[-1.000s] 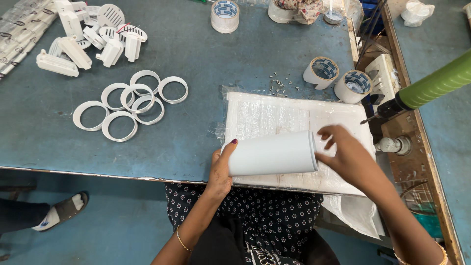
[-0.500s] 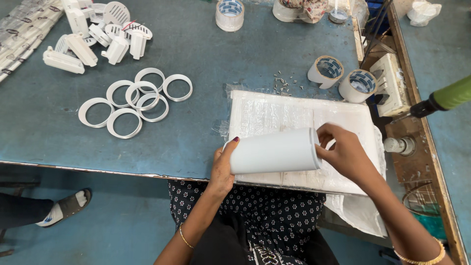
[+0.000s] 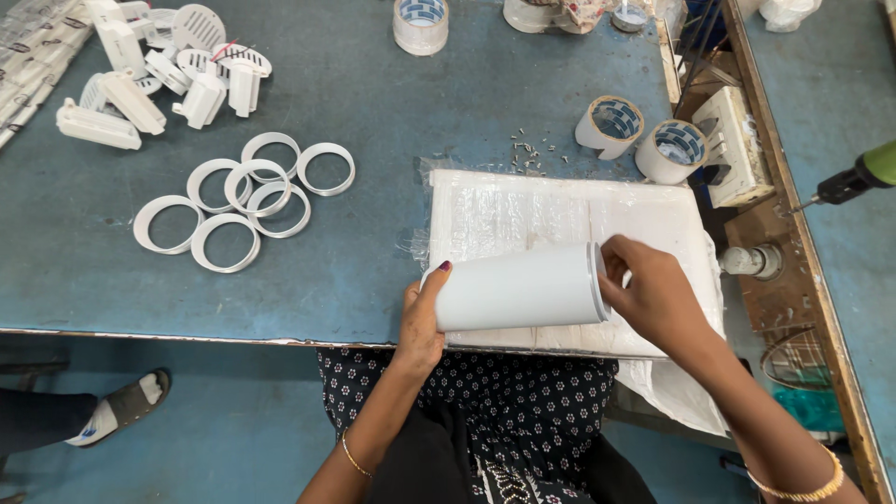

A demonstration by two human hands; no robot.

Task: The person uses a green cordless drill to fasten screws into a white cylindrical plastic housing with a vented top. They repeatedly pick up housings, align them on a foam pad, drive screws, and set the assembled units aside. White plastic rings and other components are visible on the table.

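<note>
One white cylinder (image 3: 518, 287) lies sideways on the plastic-wrapped pad (image 3: 560, 210) at the table's (image 3: 392, 103) near edge. The left hand (image 3: 422, 322) cups its left end; the right hand (image 3: 653, 294) grips its rimmed right end. Left of the pad lie six white rings (image 3: 245, 191); beyond it stand three tape rolls (image 3: 609, 123). Compared with half a second ago, the cylinder and both hands are unmoved.

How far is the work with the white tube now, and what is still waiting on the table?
In hand: the white cylinder lies sideways over the plastic-wrapped white pad. The left hand braces one end; the right hand is at the ringed end. A ring already seems seated there. Waiting: six loose white rings and the white plastic grille parts on the blue table. No finished pieces show.
</note>
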